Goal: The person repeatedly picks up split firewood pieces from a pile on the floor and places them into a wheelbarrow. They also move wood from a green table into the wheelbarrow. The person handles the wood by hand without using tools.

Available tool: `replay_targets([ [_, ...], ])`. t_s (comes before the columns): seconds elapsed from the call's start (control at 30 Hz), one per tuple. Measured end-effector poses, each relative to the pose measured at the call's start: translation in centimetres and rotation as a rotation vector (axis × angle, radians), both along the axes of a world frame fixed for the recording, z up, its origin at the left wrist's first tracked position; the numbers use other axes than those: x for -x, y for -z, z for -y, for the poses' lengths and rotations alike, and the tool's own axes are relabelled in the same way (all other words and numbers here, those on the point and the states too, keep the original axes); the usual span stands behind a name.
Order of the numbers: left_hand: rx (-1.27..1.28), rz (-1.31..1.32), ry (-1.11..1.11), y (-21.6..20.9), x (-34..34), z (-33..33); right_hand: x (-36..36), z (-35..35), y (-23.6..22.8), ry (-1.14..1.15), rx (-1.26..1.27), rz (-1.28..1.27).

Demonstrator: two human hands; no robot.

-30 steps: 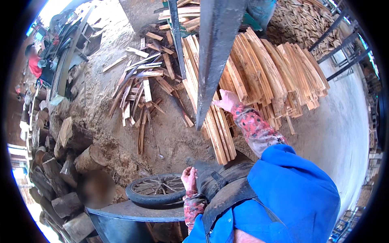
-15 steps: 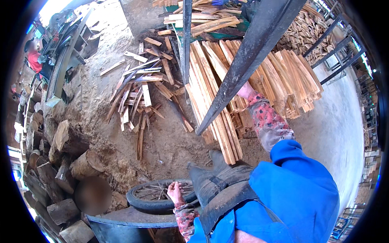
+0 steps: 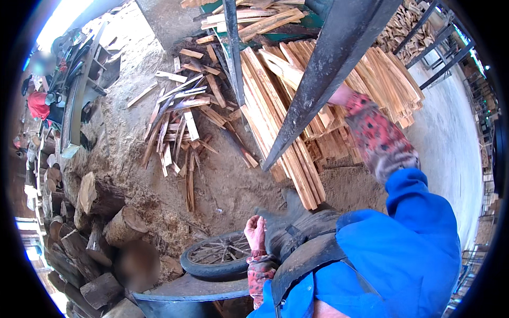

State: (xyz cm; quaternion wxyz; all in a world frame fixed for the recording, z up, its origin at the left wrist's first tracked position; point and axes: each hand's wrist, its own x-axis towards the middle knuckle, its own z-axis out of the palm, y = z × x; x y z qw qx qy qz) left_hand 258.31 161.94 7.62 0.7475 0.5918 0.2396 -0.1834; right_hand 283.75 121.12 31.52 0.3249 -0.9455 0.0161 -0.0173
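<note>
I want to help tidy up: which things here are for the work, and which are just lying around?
Seems part of the work:
stacked wooden strips
right hand, at the strips, partly hidden by a dark metal bar

Seems just lying about:
messy heap of wood pieces
spoked wheel
logs at lower left

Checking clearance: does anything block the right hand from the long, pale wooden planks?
Nothing visible stands between the right hand and the long, pale wooden planks; a slanting dark metal beam partly hides that hand, so contact is unclear.
</note>
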Motion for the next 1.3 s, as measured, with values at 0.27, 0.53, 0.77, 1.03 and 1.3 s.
replay_targets([
  [0.27, 0.071, 0.095, 0.172, -0.8, -2.5, 1.0, 22.7, -0.3, -10.4, 0.334, -0.300, -0.015],
  [0.53, 0.514, 0.060, 0.612, -10.1, -7.6, 12.5, 34.7, -8.8, -7.7, 0.401, -0.172, -0.150],
  [0.77, 0.658, -0.238, 0.451, -11.2, -4.3, 20.5, 37.1, -13.1, -2.1, 0.071, 0.234, -0.286],
  [1.03, -0.013, 0.627, 0.618, -13.9, -6.4, 20.7, 34.2, -4.3, 1.9, 0.410, 0.025, -0.150],
  [1.3, -0.030, 0.768, 0.902, -14.7, -7.1, 7.3, 15.6, -4.4, 6.3, 0.202, -0.007, -0.139],
])
